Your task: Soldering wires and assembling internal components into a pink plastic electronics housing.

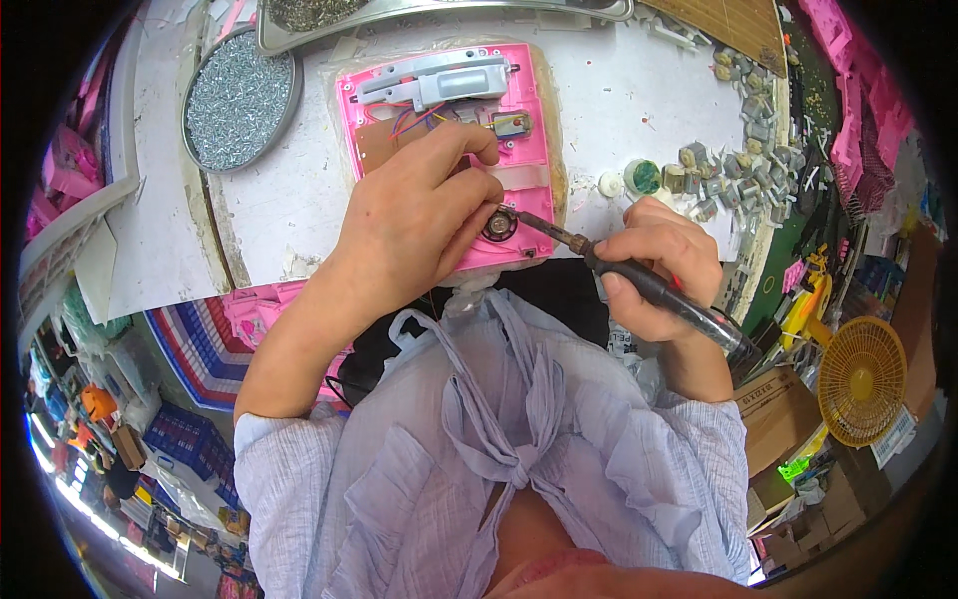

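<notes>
My right hand [667,258] grips the soldering iron [639,278], likely light, by its handle [689,304]; beside the speaker [500,227], left hand [414,205] pinches, content unclear.

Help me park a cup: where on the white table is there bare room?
The widest bare patch of table lies between the pink panel and the metal parts, beyond the round green thing. A narrower one separates panel and screw tray. Crowded: the right edge, and the panel around the left hand.
</notes>
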